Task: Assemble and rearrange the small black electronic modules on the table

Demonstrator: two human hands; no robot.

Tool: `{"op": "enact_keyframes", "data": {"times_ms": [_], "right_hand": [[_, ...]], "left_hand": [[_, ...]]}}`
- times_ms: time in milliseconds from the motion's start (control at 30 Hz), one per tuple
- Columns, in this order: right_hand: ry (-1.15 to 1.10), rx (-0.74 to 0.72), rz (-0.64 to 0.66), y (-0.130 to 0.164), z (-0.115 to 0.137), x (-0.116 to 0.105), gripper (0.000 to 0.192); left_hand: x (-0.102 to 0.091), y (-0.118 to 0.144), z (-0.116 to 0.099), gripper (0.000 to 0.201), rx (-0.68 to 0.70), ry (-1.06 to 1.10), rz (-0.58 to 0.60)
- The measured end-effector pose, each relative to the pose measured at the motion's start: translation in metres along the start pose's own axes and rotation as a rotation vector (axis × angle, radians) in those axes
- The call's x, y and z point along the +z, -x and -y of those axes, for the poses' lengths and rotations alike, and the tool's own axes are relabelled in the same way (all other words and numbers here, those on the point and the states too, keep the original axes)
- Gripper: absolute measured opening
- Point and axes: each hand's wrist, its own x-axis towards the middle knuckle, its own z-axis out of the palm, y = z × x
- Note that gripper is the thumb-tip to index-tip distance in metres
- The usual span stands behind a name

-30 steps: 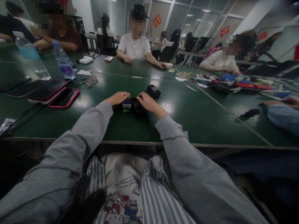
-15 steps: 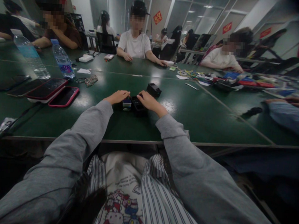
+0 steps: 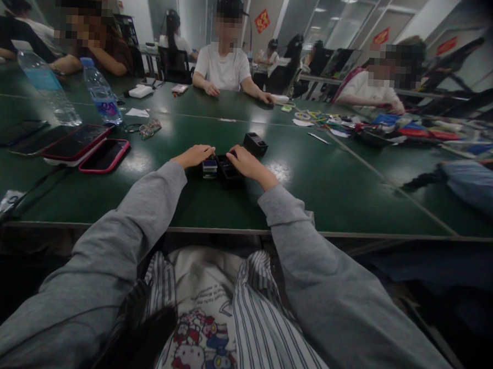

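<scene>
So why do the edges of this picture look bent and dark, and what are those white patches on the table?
Head view: the wide lens bows the table edge and darkens the corners; the white patches are ceiling-light glare near the right hand and the phones; far clutter is soft, and both hands hide much of the small black boxes.

Dim indoor light, ceiling glare on green table [image 3: 332, 194], dark warped corners, perhaps slight blur at edges

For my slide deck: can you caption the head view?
Left hand and right hand rest on small black boxes on a green table.
</scene>
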Motion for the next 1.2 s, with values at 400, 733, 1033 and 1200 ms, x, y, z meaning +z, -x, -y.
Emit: {"op": "enact_keyframes", "data": {"times_ms": [400,733,1033,1200], "right_hand": [[0.019,0.002,0.009,0.001,0.003,-0.002,0.033],[0.02,0.005,0.007,0.001,0.003,-0.002,0.032],[0.03,-0.015,0.007,-0.001,-0.002,-0.001,0.031],[0.041,-0.009,0.0,0.001,0.001,-0.005,0.03]], "left_hand": [[-0.004,0.003,-0.006,0.052,-0.013,-0.004,0.013],[-0.002,0.001,-0.003,0.053,-0.005,0.008,0.011],[0.002,-0.004,0.007,0.054,-0.019,0.103,0.015],[0.003,-0.008,0.015,0.055,0.009,0.208,0.026]]}}
